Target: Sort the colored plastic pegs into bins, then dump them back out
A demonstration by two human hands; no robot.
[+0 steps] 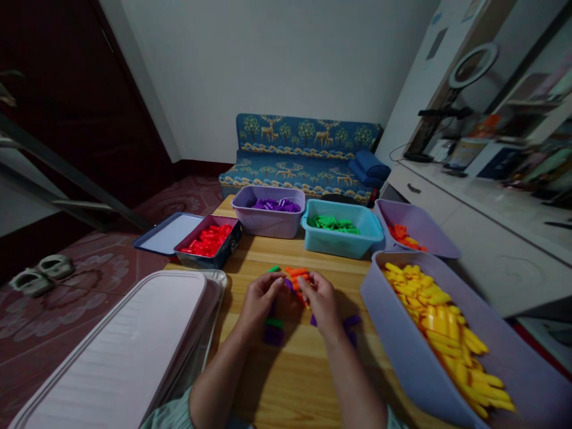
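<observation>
A small heap of mixed pieces (295, 277) lies on the wooden table (295, 369), about midway between its left and right edges and just near of the far row of tubs. Orange sticks on top lie roughly left to right; a green piece sits at the heap's far left, purple ones at its near side. The left hand (259, 302) and the right hand (319, 300) meet over the heap, fingers curled and pinched onto pieces; which piece each one grips is too small to tell. More purple pieces (273, 330) lie between the wrists, and some just right of the right hand.

Open wood shows only in the near strip between the forearms. To the left, a lidded clear box (129, 351) crowds the table's near-left edge. To the right, a long lilac tub of yellow sticks (447, 333) runs from near right toward the far middle. Along the far edge stand a dark tray of red pieces (208, 240), a lilac tub of purple pieces (269, 211), a teal tub of green pieces (342, 227) and a lilac tub with orange pieces (413, 229). Beyond the table is a patterned blue sofa (304, 155).
</observation>
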